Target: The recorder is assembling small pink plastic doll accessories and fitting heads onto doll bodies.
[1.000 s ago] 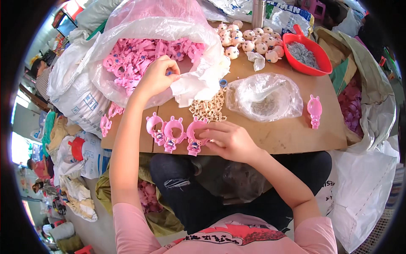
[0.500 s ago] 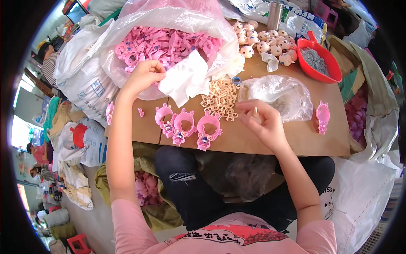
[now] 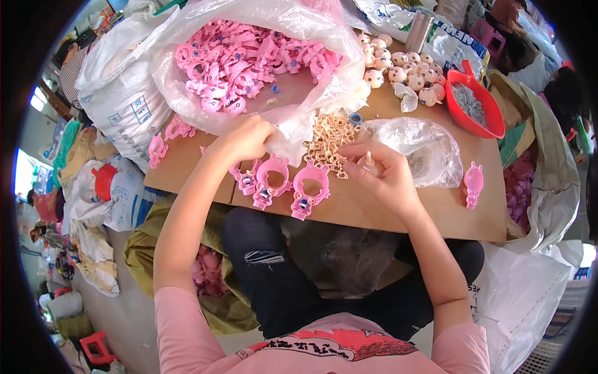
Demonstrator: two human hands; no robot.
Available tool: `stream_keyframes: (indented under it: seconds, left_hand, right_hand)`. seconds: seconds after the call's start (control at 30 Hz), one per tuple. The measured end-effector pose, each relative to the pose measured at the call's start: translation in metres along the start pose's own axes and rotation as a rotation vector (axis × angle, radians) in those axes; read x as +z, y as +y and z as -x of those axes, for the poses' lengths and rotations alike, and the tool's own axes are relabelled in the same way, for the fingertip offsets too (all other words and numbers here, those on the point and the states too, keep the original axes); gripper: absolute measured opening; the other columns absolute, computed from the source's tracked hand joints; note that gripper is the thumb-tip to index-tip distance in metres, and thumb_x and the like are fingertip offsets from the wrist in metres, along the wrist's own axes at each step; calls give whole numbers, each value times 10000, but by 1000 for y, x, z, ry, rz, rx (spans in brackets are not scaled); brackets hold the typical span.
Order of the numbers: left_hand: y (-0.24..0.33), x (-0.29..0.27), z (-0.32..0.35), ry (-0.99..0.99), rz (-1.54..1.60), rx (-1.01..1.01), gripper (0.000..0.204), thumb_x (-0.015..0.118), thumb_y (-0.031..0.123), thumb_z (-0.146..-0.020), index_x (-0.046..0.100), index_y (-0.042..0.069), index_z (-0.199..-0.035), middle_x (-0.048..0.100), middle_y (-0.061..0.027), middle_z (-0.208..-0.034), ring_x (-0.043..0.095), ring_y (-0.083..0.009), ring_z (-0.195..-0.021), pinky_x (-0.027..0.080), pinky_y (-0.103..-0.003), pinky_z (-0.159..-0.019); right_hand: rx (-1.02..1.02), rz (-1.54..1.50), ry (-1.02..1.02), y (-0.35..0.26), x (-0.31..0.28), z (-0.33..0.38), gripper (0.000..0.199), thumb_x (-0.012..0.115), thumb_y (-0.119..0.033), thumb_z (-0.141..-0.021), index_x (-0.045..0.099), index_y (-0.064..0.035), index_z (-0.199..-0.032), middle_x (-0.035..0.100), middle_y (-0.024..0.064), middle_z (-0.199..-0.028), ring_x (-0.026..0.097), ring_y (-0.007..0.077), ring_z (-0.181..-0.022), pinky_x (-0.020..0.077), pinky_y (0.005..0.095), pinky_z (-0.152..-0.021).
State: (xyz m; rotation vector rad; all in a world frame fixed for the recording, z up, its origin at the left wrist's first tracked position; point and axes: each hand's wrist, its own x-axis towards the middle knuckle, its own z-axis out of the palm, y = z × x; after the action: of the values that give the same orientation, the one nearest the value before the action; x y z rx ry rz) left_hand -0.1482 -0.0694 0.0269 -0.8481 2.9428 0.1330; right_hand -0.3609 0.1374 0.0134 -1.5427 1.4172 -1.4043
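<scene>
My left hand (image 3: pixel 246 138) is closed on the lower edge of a white plastic bag (image 3: pixel 291 138), its fingertips mostly hidden. Inside the bag lies a heap of pink plastic parts (image 3: pixel 246 62). Below that hand, several pink rabbit-eared ring frames (image 3: pixel 271 182) lie in a row, the left one partly covered by the hand. My right hand (image 3: pixel 387 173) is closed, with a small cream-coloured piece (image 3: pixel 369 163) between thumb and fingers. It is at the right edge of a pile of small beige plastic pieces (image 3: pixel 330 138). A blue ring (image 3: pixel 355 118) sits by the pile.
A clear plastic bag (image 3: pixel 430 153) lies right of my right hand. Behind are round cream heads (image 3: pixel 414 73), a steel cup (image 3: pixel 418 32) and a red scoop (image 3: pixel 492 118) of grey bits. One pink part (image 3: pixel 473 185) lies far right; others (image 3: pixel 157 151) lie far left.
My left hand has moved down and right, pulling the plastic flap down, so more of the pink heap shows. My right hand has shifted slightly left. The view has tilted a little.
</scene>
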Motion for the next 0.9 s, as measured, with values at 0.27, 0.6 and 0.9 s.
stream_keyframes:
  seconds: [0.27, 0.6, 0.9]
  left_hand:
    - [3, -3, 1, 31, 162, -155, 129, 610, 113, -790, 690, 33, -852, 667, -176, -825, 652, -344, -819, 499, -433, -712]
    - [37, -19, 26, 161, 352, -10, 152, 599, 119, -830, 696, 23, -897, 664, -182, -800, 661, -313, -745, 498, -387, -678]
    - [1, 6, -3, -153, 172, -45, 275, 504, 291, -922, 687, 127, -1047, 688, -110, -987, 639, -289, -954, 445, -421, -883]
  right_hand:
    - [5, 65, 1, -5, -4, -18, 264, 688, -38, -828, 656, 1, -1087, 657, 80, -1051, 598, 127, -937, 473, 268, -827]
    - [-519, 1255, -229, 27, 60, -166, 292, 615, -62, -763, 695, -170, -1023, 679, 67, -994, 660, 226, -928, 562, 384, -716]
    - [-344, 1293, -128, -15, 37, -219, 159, 602, -290, -769, 704, -184, -831, 690, 74, -800, 681, 259, -755, 526, 421, -637]
